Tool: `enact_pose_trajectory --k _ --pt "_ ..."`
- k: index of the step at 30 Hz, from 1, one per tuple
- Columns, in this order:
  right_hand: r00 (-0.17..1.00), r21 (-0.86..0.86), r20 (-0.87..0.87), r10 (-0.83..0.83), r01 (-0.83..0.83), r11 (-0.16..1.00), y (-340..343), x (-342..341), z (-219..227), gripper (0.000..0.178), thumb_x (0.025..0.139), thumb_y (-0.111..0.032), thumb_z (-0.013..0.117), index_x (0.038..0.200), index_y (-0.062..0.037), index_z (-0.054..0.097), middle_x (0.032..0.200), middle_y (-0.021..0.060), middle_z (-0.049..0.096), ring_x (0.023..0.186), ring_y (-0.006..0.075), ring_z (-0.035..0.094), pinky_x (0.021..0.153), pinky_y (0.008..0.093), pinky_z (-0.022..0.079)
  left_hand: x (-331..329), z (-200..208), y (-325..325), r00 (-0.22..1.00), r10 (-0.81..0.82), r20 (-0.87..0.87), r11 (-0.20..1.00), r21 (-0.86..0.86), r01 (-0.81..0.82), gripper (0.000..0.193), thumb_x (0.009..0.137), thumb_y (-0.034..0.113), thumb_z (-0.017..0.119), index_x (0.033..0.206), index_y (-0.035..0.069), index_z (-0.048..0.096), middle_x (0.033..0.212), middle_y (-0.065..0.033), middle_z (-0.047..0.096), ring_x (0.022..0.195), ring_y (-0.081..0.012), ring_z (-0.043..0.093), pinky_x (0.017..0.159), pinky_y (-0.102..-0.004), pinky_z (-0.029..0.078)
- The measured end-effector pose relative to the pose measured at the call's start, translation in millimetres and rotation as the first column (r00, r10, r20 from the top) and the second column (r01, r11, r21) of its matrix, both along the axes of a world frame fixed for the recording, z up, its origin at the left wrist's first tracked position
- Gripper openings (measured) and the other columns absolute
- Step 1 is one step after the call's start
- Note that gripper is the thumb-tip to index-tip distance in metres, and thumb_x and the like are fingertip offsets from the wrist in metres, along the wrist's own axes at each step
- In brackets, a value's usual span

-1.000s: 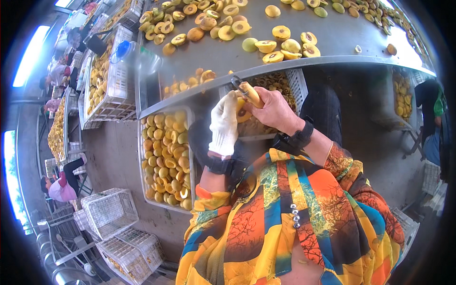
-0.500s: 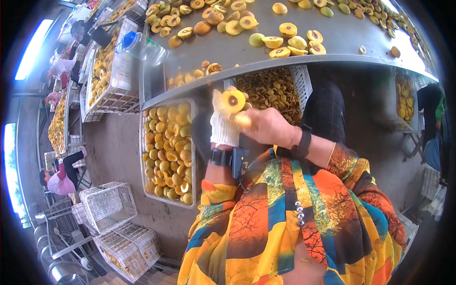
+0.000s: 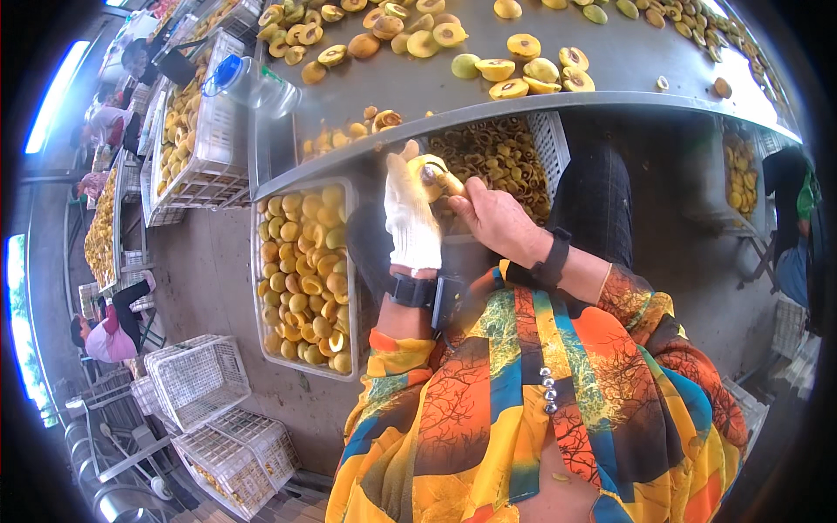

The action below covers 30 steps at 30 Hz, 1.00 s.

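Note:
My left hand [image 3: 408, 213], in a white knit glove, is closed around a yellow peach half [image 3: 425, 162], cut face turned to the right. Bare, my right hand [image 3: 504, 223] grips a small tool with a yellowish handle [image 3: 451, 184]. Its shiny metal end sits against the middle of the cut face; how deep it goes I cannot tell. Below both hands stands a white crate [image 3: 551, 144] with many brown pits and scraps. Left of my gloved hand, a pale crate [image 3: 353, 288] holds whole-looking and halved peaches.
A metal table [image 3: 628, 61] spans the far side, with peach halves [image 3: 523, 46] scattered on it. A clear bottle with a blue cap [image 3: 266, 91] stands at its left end. Empty-looking white baskets [image 3: 199, 379] sit lower left. Other people [image 3: 113, 331] work at the left.
My right hand has brought the tool from below the peach half up to its cut centre. My left hand has tilted the half, so its face shows less.

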State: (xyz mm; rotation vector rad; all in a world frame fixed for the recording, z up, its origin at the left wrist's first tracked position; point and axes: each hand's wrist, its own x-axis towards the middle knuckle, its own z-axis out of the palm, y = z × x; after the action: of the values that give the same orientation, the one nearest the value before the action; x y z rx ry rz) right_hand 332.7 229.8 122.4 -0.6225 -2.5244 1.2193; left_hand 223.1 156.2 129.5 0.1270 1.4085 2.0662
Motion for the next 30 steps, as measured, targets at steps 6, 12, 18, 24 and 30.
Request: enact_pose_trajectory --k 6,12,18,24,30 --pt "0.998 0.037 0.048 -0.049 0.048 0.998 -9 -2 -1 0.032 0.094 -0.031 0.045 0.086 0.0003 0.042 0.061 0.0229 0.057 0.060 0.0412 0.058 0.055 0.0477 0.046 8 -1 0 0.993 0.045 -0.105 0.999 -0.002 -0.046 0.050 0.095 0.040 0.047 0.125 0.000 0.048 0.102 -0.0057 0.057 0.084 -0.0115 0.054 0.074 -0.0267 0.047" --pt "0.998 -0.036 0.038 -0.044 0.045 0.998 -14 -3 0 0.032 0.094 -0.028 0.044 0.085 0.0027 0.044 0.061 0.0252 0.057 0.059 0.0417 0.059 0.054 0.0472 0.047 0 -25 5 0.930 0.119 -0.347 0.992 -0.002 -0.128 0.047 0.096 0.042 0.043 0.112 0.001 0.059 0.097 -0.0066 0.061 0.079 -0.0109 0.056 0.071 -0.0246 0.048" --pt "0.991 -0.129 0.112 0.077 -0.062 0.990 -10 -1 1 0.035 0.095 -0.029 0.041 0.084 0.0044 0.044 0.066 0.0284 0.057 0.065 0.0452 0.057 0.059 0.0496 0.045 -10 -4 -11 0.988 -0.117 -0.104 0.982 -0.161 0.100 0.035 0.094 0.030 0.048 0.103 -0.001 0.063 0.089 -0.0054 0.062 0.074 -0.0100 0.055 0.067 -0.0231 0.046" --pt "0.993 -0.308 0.114 -0.039 0.072 0.949 -21 -11 11 0.040 0.095 -0.031 0.041 0.084 0.0067 0.049 0.068 0.0300 0.058 0.065 0.0446 0.059 0.060 0.0491 0.047 -5 -20 -6 0.931 0.022 -0.365 0.983 -0.160 -0.086 0.040 0.098 0.033 0.042 0.113 -0.001 0.057 0.108 -0.0084 0.061 0.089 -0.0126 0.057 0.078 -0.0256 0.047" --pt "0.992 -0.362 0.127 -0.030 0.074 0.929 -16 -7 7 0.042 0.096 -0.031 0.039 0.087 0.0086 0.050 0.068 0.0280 0.059 0.063 0.0411 0.061 0.059 0.0458 0.048 8 -19 2 0.884 0.026 -0.467 0.992 -0.094 -0.079 0.041 0.098 0.034 0.041 0.115 0.000 0.055 0.113 -0.0086 0.059 0.099 -0.0152 0.054 0.087 -0.0278 0.044"
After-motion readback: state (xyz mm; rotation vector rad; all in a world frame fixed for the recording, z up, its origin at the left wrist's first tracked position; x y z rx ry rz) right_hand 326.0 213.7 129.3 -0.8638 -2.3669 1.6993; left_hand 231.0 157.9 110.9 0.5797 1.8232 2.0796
